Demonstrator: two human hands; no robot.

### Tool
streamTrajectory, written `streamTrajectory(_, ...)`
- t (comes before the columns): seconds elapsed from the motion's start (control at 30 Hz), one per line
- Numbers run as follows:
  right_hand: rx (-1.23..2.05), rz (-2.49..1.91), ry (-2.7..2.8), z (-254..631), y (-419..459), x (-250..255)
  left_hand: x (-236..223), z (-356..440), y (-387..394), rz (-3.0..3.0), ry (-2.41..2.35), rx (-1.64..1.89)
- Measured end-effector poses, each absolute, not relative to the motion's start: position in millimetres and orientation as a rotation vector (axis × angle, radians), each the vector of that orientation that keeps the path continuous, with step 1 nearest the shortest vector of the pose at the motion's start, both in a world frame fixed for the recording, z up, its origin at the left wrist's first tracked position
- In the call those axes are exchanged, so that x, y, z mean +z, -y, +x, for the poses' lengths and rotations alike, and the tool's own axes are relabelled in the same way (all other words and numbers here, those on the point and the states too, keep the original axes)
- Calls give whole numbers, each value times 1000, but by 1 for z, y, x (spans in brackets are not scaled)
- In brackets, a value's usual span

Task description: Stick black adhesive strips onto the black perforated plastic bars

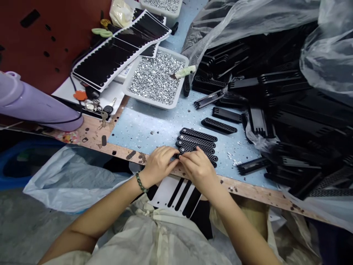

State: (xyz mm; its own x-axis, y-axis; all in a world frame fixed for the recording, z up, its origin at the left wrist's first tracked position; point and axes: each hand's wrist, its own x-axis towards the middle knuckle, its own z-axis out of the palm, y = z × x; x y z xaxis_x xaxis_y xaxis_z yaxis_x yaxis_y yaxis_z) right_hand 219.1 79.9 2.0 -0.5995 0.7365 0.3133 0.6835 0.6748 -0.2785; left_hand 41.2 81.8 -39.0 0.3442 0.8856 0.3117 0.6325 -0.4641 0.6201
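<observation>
Black plastic mesh strips (198, 135) are what's going on in this head-cam shot, about five of them lined up side by side on the desk, right at the fingertips. Long axis runs roughly left to right, tilting slightly down to the right, and each has rounded ends and a fine diamond-pattern lattice. The left hand (159, 165) and right hand (197, 170) are both curled into a pinch, meeting at the left end of the nearest strips, so they look closed on them, though the fingers hide the exact spot. Green beaded bracelet (141, 182) on the left wrist.

Desk top is a pale blue speckled mat (138, 127) with a worn wooden edge (248, 188), and a few loose silver washers (231, 158) sit right of the strips. Further up there's a white plastic tray (129, 86) heaped with silver washers (154, 78), plus long black sticker sheets with scalloped edges (121, 48). Off to the right, a big pile of black plastic parts (286, 95) sits under clear plastic bags (248, 22). Left side has a lilac bottle (33, 106) lying down, and a bunch of keys (103, 110).
</observation>
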Motion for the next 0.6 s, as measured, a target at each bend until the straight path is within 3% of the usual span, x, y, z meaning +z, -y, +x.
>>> streamTrajectory(0.27,278,-1065,2486,220,-92,6,-39,40,-82,2220,-1329,863)
streamTrajectory(0.4,176,-920,2669,224,-91,9,-40,40,-83,2213,-1327,856)
streamTrajectory(0.6,264,-1167,2446,253,-74,17,-31,32,-80,2202,-1270,840)
